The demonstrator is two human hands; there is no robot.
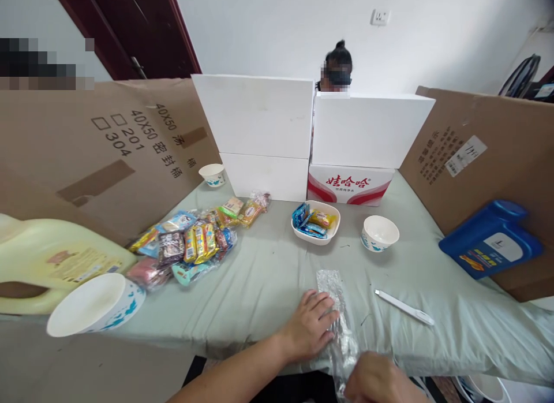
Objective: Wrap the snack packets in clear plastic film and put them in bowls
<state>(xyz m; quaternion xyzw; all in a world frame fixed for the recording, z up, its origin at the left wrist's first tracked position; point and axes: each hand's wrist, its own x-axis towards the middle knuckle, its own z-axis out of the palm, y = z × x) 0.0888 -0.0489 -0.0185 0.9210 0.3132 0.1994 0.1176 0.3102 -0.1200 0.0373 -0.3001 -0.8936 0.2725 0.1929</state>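
Note:
A long strip of crinkled clear plastic [343, 328] lies on the cloth in front of me and runs over the near table edge. My left hand [309, 325] rests on its left side, palm down, with the fingers spread out over it. At the near end, my right hand [381, 380] is closed in a fist around the plastic, its fingertips hidden. To the right of the strip lies a white box cutter [404, 308], touched by neither hand. Beyond the strip stands a white square bowl [315, 238] with blue and yellow snack packets in it.
A paper bowl [380, 232] stands right of centre, with another paper bowl [97, 305] tilted at the front left. Packaged snacks [194, 241] are heaped on the left. A yellow jug [64, 258] and a blue bottle [491, 241] flank the table. White boxes [264, 120] wall the back.

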